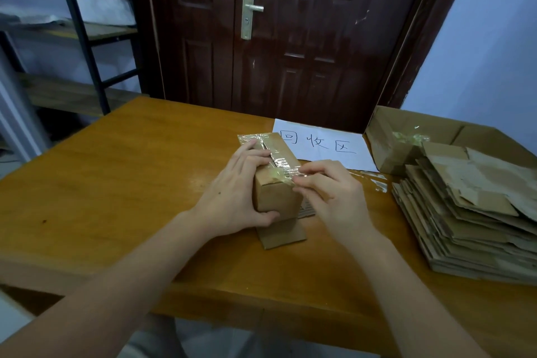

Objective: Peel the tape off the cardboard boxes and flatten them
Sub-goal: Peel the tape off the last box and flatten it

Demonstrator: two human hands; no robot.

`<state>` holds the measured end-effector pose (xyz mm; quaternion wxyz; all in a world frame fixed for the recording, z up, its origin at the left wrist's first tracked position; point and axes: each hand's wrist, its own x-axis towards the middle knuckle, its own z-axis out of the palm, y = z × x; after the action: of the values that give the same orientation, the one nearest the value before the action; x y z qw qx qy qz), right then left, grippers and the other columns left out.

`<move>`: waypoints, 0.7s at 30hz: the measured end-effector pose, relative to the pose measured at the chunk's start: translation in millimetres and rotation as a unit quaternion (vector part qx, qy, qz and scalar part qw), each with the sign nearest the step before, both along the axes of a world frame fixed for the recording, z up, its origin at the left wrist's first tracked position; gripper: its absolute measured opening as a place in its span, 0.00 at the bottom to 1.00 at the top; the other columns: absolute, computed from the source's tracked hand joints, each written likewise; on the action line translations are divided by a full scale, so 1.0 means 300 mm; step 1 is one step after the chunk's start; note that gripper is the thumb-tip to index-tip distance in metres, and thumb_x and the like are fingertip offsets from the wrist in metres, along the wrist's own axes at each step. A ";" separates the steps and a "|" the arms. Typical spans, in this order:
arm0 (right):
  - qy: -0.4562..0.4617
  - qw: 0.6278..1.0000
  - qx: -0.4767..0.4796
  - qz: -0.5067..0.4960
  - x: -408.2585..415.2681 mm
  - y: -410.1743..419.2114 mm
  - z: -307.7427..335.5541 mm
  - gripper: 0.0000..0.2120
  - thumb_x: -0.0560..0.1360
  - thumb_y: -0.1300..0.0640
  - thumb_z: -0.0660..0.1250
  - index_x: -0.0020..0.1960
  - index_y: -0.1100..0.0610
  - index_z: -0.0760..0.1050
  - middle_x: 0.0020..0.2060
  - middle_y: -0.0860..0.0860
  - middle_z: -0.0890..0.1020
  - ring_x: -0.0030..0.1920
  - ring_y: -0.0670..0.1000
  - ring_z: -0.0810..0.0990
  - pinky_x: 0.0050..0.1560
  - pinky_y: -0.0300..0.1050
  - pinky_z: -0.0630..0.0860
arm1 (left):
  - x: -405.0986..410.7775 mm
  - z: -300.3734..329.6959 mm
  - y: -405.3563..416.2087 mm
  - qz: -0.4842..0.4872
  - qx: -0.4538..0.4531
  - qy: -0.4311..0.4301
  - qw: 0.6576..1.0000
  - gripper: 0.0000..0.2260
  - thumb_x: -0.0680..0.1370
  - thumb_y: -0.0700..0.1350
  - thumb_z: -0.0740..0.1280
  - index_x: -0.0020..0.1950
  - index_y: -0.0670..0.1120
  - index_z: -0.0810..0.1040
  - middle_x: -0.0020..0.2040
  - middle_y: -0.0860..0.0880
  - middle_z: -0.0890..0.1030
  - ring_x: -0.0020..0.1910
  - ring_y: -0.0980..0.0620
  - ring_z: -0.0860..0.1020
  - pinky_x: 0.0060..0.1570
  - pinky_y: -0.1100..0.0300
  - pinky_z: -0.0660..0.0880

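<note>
Cardboard box [276, 180] between both hands on wooden table [116, 177], long axis running away from body, slightly left; near end flap open toward torso. Left hand [235, 195] wrapped round left side, thumb curled under near end, fingers over top. Right hand [328, 192] just right of box, pinching clear tape [286, 167] at top near-right edge; nearer hand for the pull. Stack of flattened boxes [470, 212] well right of right hand. Peel judged underway; 1 strip lifting.

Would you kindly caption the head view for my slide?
Left hand steadies a small brown cardboard box while right hand peels its clear tape.
</note>
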<state>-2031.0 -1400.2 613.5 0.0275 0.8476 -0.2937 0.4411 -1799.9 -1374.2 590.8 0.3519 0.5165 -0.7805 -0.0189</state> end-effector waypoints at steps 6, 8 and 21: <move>-0.002 1.000 -0.007 -0.019 0.005 0.016 0.024 0.10 0.78 0.61 0.64 0.48 0.60 0.84 0.46 0.50 0.86 0.49 0.50 0.83 0.49 0.46 0.81 | 0.003 0.009 0.003 -0.006 0.007 -0.002 1.000 0.43 0.65 0.63 0.80 0.73 0.50 0.64 0.78 0.55 0.63 0.83 0.58 0.48 0.77 0.50 0.63; -0.024 0.999 -0.001 -0.030 0.008 0.014 0.028 0.10 0.79 0.61 0.63 0.48 0.60 0.84 0.45 0.50 0.86 0.48 0.48 0.83 0.48 0.45 0.81 | 0.003 0.009 -0.002 -0.010 0.010 -0.004 1.000 0.44 0.65 0.63 0.80 0.73 0.50 0.63 0.79 0.55 0.62 0.83 0.58 0.48 0.77 0.50 0.63; 0.021 0.994 0.106 0.014 -0.035 0.026 0.040 0.18 0.76 0.51 0.73 0.65 0.53 0.80 0.63 0.47 0.80 0.63 0.41 0.77 0.64 0.30 0.72 | 0.005 0.002 -0.007 -0.010 0.004 -0.004 1.000 0.43 0.66 0.62 0.80 0.74 0.49 0.64 0.79 0.55 0.62 0.83 0.58 0.47 0.76 0.52 0.61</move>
<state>-2041.5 -1392.5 625.4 -0.0626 0.8590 -0.3260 0.3897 -1798.3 -1376.2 591.3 0.3466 0.5098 -0.7870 -0.0238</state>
